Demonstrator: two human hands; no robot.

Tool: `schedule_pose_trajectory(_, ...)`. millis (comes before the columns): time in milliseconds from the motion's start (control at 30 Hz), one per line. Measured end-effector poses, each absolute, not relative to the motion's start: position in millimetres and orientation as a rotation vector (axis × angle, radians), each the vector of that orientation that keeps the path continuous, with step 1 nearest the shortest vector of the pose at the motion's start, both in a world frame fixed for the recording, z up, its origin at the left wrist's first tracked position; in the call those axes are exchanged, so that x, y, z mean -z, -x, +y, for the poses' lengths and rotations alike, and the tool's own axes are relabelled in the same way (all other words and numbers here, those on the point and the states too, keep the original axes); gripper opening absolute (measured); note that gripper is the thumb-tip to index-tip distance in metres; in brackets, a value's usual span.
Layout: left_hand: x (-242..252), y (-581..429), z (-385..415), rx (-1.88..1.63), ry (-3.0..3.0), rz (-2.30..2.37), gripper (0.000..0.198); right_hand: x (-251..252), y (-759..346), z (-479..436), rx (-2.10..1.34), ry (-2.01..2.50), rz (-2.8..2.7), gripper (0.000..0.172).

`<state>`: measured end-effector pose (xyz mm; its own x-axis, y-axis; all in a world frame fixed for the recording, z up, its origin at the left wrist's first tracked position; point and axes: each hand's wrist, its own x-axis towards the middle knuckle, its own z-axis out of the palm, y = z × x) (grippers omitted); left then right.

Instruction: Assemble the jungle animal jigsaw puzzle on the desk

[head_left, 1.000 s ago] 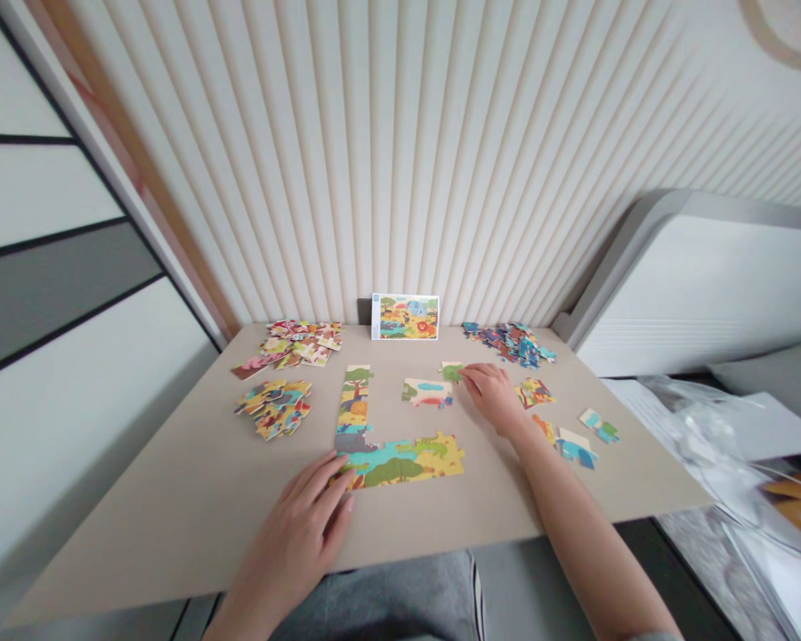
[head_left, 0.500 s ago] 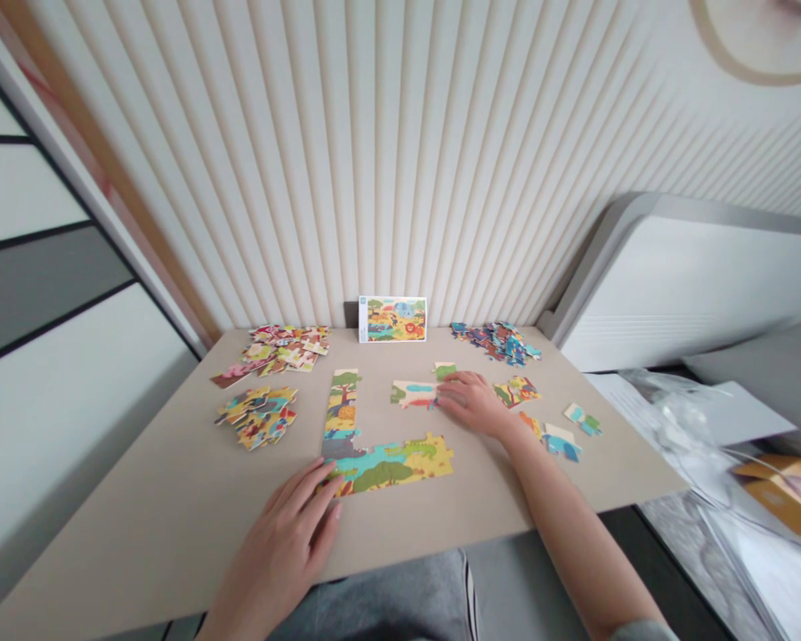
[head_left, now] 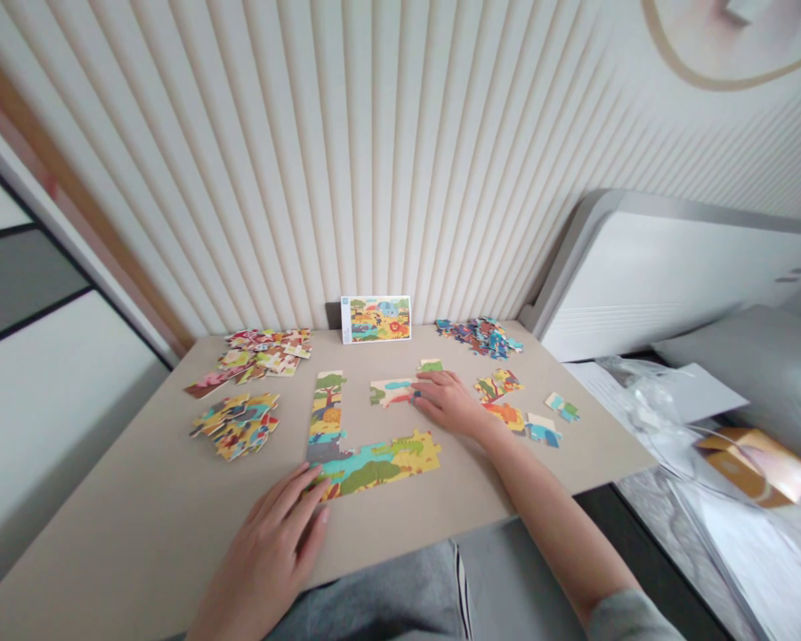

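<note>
An L-shaped part of a jigsaw puzzle point(head_left: 367, 465) lies on the table, with a green tree, blue water and a crocodile on it. My left hand point(head_left: 273, 530) rests flat at its lower left corner, fingers stretched out. Above the L's lower arm is a short strip of joined puzzle pieces point(head_left: 391, 392), cream with a blue patch and red. My right hand point(head_left: 449, 401) has its fingers closed on the strip's right end, which they cover. Just beyond those fingers sits a single green-and-cream piece point(head_left: 431, 365).
Loose puzzle pieces are piled at the back left point(head_left: 267, 354), the left point(head_left: 240, 425) and the back right point(head_left: 484, 336). A picture card point(head_left: 376, 320) stands against the wall. Right of my forearm lie a lion piece point(head_left: 505, 416), a blue piece point(head_left: 543, 430) and other small groups.
The strip under my right hand has slid slightly left, nearer the L's upright arm. My left hand stays at the corner. The whole view has shifted a little.
</note>
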<state>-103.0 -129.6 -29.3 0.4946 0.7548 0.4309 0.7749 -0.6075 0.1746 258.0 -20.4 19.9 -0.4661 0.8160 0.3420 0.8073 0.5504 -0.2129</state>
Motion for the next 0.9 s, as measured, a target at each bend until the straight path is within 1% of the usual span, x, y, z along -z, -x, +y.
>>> schedule_pose_trajectory(133,30.3,103.4,-129.0,0.739,2.677,-1.347,0.039,-25.1,-298.4,-38.4,0.084,1.525,-2.185,0.028)
schedule_pose_trajectory(233,32.1,103.8,-128.7,0.727,2.687,-1.336,0.039,-18.3,-362.9,-57.3,0.204,1.836,-1.962,0.028)
schedule_pose_trajectory(333,34.4,104.1,-128.0,0.716,2.689,-1.334,0.041,-7.1,-440.0,-79.1,0.266,2.176,-1.772,0.035)
schedule_pose_trajectory(433,36.0,103.8,-127.3,0.727,2.685,-1.333,0.041,3.5,-498.4,-96.9,0.174,2.364,-1.728,0.053)
schedule_pose_trajectory(500,36.0,103.4,-127.3,0.731,2.686,-1.339,0.041,8.8,-518.0,-102.3,0.066,2.383,-1.755,0.060)
schedule_pose_trajectory(767,30.9,101.3,-129.6,0.754,2.682,-1.369,0.038,15.6,-521.2,-91.4,-0.180,2.379,-1.637,0.070)
schedule_pose_trajectory(833,30.0,101.0,-129.8,0.748,2.678,-1.370,0.038,15.9,-524.0,-89.7,-0.230,2.371,-1.600,0.067)
schedule_pose_trajectory(900,29.7,100.9,-129.7,0.746,2.671,-1.363,0.039,15.2,-528.4,-88.9,-0.250,2.373,-1.567,0.059)
